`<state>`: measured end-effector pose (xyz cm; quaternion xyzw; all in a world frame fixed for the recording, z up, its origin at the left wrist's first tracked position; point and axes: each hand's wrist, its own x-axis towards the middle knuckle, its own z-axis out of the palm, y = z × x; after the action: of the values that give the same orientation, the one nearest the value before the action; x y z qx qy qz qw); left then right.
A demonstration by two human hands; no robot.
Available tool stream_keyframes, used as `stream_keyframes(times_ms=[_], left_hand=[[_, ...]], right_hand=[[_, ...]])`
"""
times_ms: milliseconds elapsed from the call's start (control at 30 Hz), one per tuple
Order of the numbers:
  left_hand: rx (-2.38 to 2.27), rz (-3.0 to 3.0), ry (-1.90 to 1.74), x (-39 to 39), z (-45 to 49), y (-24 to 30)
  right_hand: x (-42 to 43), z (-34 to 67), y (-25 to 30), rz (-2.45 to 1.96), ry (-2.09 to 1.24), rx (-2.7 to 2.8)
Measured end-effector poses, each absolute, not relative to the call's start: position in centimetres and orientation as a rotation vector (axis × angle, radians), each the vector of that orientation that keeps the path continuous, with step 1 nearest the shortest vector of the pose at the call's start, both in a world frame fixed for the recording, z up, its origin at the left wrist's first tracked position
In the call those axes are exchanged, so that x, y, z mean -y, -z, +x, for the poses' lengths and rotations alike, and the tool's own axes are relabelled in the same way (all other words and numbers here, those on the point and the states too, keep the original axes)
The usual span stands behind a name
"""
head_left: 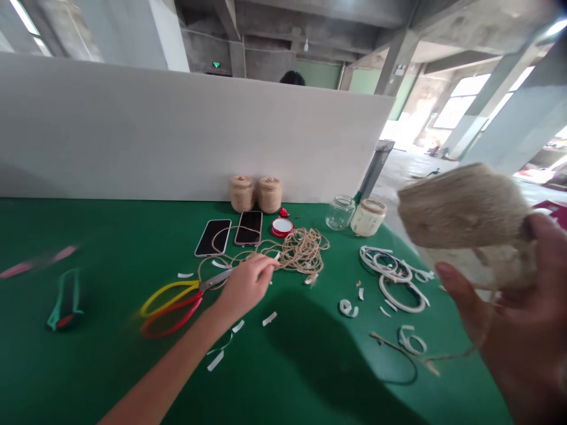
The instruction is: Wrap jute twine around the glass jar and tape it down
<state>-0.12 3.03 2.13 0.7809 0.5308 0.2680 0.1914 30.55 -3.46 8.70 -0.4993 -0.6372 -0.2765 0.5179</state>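
My right hand (527, 307) grips a jar wrapped in jute twine (465, 206), held tilted above the table at the right; it is blurred. A twine tail hangs from it to the tabletop. My left hand (250, 280) is closed in a pinch on strands at the left edge of a loose heap of jute twine (303, 251). The fingertips are partly hidden. Scissors (201, 289) with one yellow and one red handle lie beside the left wrist, their blades running under that hand.
Two twine-wrapped jars (241, 193) stand by the white partition (190, 136). Two phones (213, 238), a red-rimmed tape roll (282, 227), a glass jar (340, 212), a cream-coloured jar (368, 217), white tape rings (385, 264) and teal snips (64, 301) rest on the green table (133, 378).
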Motion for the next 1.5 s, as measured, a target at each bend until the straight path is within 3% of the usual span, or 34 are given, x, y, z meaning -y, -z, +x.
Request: stream_keyframes(times_ms=[233,400,533,733,933,1067,1500], left_hand=[[-0.72,1.761,-0.608,3.1,6.2,-5.9],[-0.593,1.444,-0.636,4.2,7.2,-5.7],[-0.774,1.415,-0.685,4.0,4.8,-5.9],[-1.207,1.956,-0.717,3.1,0.0,-7.4],[-1.466,2.54,-0.616,1.8,-1.9,-5.3],[-1.416,2.865,-0.391,1.3,-2.2,-3.4],[-1.273,3.404,-0.304,1.2,-2.3,0.8]], right_hand=[[1.7,25.1,-8.7,-1.122,0.611,1.742],[1.2,23.0,-7.4,-1.171,0.502,1.883],[1.0,22.9,-6.5,-1.227,0.435,1.951],[-0.1,22.9,-4.5,-1.312,0.27,1.963],[-1.9,21.6,-2.1,-1.411,-0.051,1.98],[-2.7,21.0,-0.6,-1.429,-0.214,1.951],[-2.5,20.7,1.1,-1.419,-0.561,1.849]])
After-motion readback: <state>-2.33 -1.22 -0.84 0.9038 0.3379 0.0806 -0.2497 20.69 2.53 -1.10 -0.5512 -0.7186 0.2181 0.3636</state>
